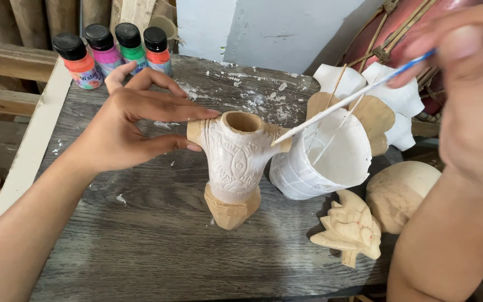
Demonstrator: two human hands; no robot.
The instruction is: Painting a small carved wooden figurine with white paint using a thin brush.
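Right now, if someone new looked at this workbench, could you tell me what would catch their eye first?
At the centre stands a carved wooden torso, coated white on its middle with bare wood below, steadied by the left hand. The right hand holds a thin paintbrush whose tip meets the torso's shoulder, above a cut white paint container. Four small paint bottles line the table's far left corner.

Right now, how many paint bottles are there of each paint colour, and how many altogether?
Orange paint bottles: 2
Pink paint bottle: 1
Green paint bottle: 1
Total: 4, all with black caps, standing in a row at the back of the wooden table.
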